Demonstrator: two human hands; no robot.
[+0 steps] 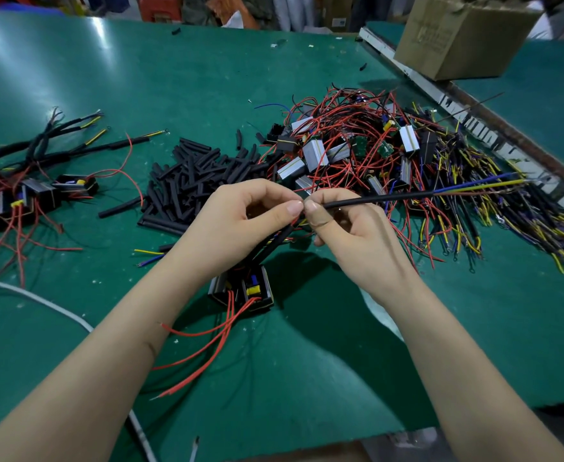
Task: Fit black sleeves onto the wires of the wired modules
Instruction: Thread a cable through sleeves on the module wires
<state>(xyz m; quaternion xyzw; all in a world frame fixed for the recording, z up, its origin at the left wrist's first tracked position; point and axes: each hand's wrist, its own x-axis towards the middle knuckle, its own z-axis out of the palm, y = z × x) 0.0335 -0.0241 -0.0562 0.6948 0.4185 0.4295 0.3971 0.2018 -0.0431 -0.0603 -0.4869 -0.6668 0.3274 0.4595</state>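
My left hand [240,225] and my right hand [343,228] meet thumb to thumb above the green table. Both pinch a thin black sleeve [373,199] that runs out to the right. Blue and yellow wires [473,188] stick out of the sleeve's far end. Below my hands a black wired module [244,290] stands on the mat, with red leads [207,348] trailing toward me and black sleeved wires rising into my left palm. A pile of loose black sleeves [190,181] lies just beyond my left hand.
A tangle of modules with red wires [350,141] fills the middle right of the table. Yellow and black wires [507,221] spread further right. Sleeved modules [30,185] lie at the left. A cardboard box [463,35] sits at the back right. A white cable [40,301] crosses the near left.
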